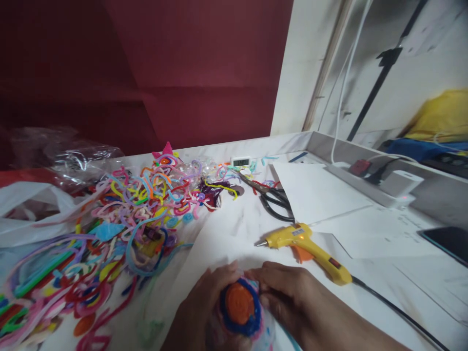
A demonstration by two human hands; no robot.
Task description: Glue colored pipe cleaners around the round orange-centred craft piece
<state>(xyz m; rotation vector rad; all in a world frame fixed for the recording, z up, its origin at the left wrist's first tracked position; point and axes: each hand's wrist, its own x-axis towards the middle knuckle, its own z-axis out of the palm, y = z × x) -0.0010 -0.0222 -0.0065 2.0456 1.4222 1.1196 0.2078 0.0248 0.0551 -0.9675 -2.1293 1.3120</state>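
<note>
Both my hands close around a small round piece (240, 306) made of coiled pipe cleaner, orange in the middle with a blue ring and pink outside. My left hand (199, 312) grips its left side and my right hand (288, 295) grips its right side, low at the front of the white table (365, 243). A yellow glue gun (305, 243) lies just beyond my right hand, its nozzle pointing left and its black cord running to the right.
A large tangle of coloured pipe cleaners (120, 229) covers the left of the table, with plastic bags (40, 204) behind it. Black scissors (274, 200), white paper sheets (314, 192), a small digital display (241, 161) and a power strip (380, 185) lie farther back. A dark phone (448, 241) sits at the right.
</note>
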